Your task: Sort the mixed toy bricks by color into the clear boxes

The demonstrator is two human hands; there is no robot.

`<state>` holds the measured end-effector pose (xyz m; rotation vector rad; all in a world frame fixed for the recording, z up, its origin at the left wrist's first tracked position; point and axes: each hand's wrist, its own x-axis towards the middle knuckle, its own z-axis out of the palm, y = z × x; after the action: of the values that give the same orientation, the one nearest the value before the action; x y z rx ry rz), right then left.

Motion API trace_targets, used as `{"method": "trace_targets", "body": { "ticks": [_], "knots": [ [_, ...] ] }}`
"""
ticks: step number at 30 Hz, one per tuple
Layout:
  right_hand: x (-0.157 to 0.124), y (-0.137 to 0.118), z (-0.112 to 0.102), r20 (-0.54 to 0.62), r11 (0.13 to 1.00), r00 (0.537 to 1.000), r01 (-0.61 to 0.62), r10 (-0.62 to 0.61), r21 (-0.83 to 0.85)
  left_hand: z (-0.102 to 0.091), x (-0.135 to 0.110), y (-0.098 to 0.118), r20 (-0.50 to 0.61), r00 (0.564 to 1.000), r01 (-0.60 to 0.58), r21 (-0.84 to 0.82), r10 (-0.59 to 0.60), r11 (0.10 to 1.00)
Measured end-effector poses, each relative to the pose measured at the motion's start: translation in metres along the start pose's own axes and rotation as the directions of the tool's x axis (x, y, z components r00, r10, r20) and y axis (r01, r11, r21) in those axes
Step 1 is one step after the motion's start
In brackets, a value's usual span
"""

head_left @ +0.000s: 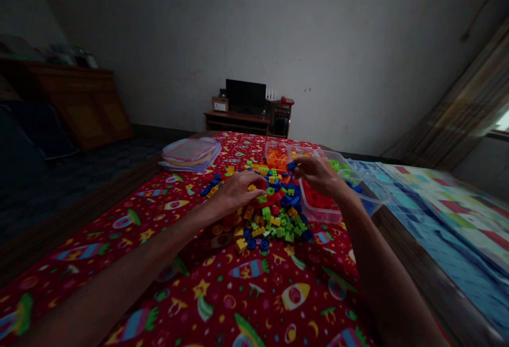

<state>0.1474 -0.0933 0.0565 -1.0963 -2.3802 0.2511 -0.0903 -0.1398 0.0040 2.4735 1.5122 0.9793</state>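
My right hand is raised over the near edge of the clear plastic boxes, its fingertips closed on a blue toy brick. My left hand hovers over the left side of a mixed pile of toy bricks, thumb and fingers curved and apart. Just under its thumb lies a green brick. Yellow, green, blue, red and orange bricks make up the pile, with blue wheel-like pieces at its front edge. Closest to my right hand is a clear box of red bricks, partly hidden by my wrist.
More clear boxes stand behind: one with orange bricks, one with yellow, one with green. A box with blue bricks sits at the right. Stacked plastic lids lie on the red patterned cloth. A bed adjoins at right.
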Motion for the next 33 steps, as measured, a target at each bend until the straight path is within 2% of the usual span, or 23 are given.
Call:
{"method": "trace_targets", "body": {
  "ticks": [2, 5, 7, 9, 13, 16, 18, 20, 22, 24, 26, 28, 30, 33],
  "knots": [
    [-0.004, 0.018, -0.015, -0.159, 0.98, 0.981, -0.136, 0.113, -0.142, -0.001, 0.0, -0.001, -0.004, 1.0, -0.002, -0.024, 0.002, 1.0],
    [-0.018, 0.048, -0.037, -0.351, 0.857, 0.884, -0.42, 0.31, -0.299, 0.0, 0.001, -0.001, 0.001, 1.0, 0.003, -0.05, -0.003, 0.999],
    [-0.03, 0.066, -0.049, -0.384, 0.768, 0.826, -0.542, 0.412, -0.342, 0.001, 0.001, 0.0, -0.003, 1.0, 0.012, -0.062, -0.012, 0.998],
    [-0.04, 0.081, -0.056, -0.382, 0.736, 0.809, -0.576, 0.447, -0.357, 0.001, 0.0, 0.001, -0.004, 0.999, 0.038, -0.08, -0.038, 0.996],
    [-0.037, 0.085, -0.055, -0.427, 0.782, 0.823, -0.528, 0.374, -0.332, 0.003, 0.0, 0.004, 0.008, 0.994, 0.108, -0.13, -0.107, 0.986],
    [-0.019, 0.06, -0.041, -0.395, 0.893, 0.879, -0.379, 0.267, -0.242, 0.005, 0.0, 0.005, 0.013, 0.985, 0.169, -0.224, -0.171, 0.96],
    [-0.009, 0.033, -0.025, -0.274, 0.974, 0.95, -0.187, 0.147, -0.124, 0.007, 0.0, 0.005, 0.032, 0.976, 0.213, -0.32, -0.214, 0.923],
    [-0.004, 0.004, -0.005, -0.103, 1.0, 0.994, 0.027, -0.026, 0.004, 0.009, 0.001, 0.002, 0.063, 0.969, 0.245, -0.413, -0.241, 0.877],
    [-0.003, -0.022, 0.017, 0.035, 0.984, 0.986, 0.163, -0.165, 0.074, 0.012, 0.003, -0.004, 0.091, 0.963, 0.265, -0.492, -0.254, 0.829],
    [-0.004, -0.038, 0.034, 0.063, 0.968, 0.967, 0.245, -0.248, 0.055, 0.014, 0.004, -0.009, 0.121, 0.96, 0.275, -0.566, -0.252, 0.777],
    [-0.004, -0.046, 0.044, 0.068, 0.961, 0.959, 0.276, -0.275, -0.002, 0.015, 0.005, -0.013, 0.14, 0.961, 0.273, -0.619, -0.238, 0.736],
    [-0.004, -0.045, 0.045, 0.067, 0.962, 0.963, 0.266, -0.261, -0.064, 0.014, 0.004, -0.014, 0.155, 0.964, 0.265, -0.633, -0.216, 0.728],
    [-0.004, -0.039, 0.039, 0.043, 0.965, 0.976, 0.217, -0.213, -0.147, 0.009, 0.003, -0.011, 0.16, 0.971, 0.239, -0.603, -0.178, 0.761],
    [-0.003, -0.024, 0.022, -0.032, 0.949, 0.996, 0.075, -0.089, -0.305, -0.002, 0.001, -0.006, 0.109, 0.984, 0.178, -0.445, -0.144, 0.878]
  ]
}}
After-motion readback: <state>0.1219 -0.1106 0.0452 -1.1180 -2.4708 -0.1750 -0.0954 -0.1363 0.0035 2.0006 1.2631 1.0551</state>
